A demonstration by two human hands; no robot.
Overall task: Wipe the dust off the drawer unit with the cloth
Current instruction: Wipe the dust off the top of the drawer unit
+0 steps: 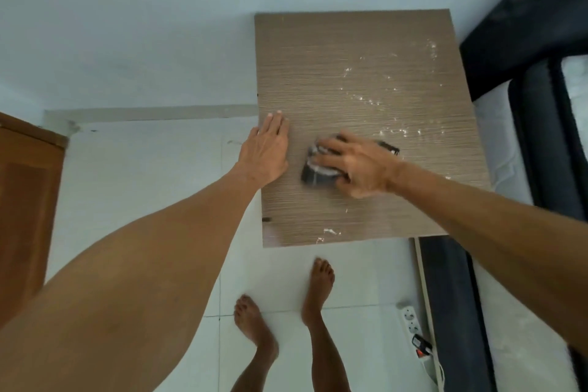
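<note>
Head view: right hand [359,165], fingers spread, presses cloth [318,170] mid drawer unit [334,51]; left hand [265,149] flat at left edge.

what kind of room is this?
Probably a bedroom at home. A dark bed frame with a white mattress stands right beside the wood-grain drawer unit, the floor is white tile, and a power strip lies by the bed.

White tiled floor [143,188]; wooden door [25,200] at left edge; dark bed frame [541,137] at right; white power strip [412,325] lower right; two bare feet [321,283] bottom centre.
</note>
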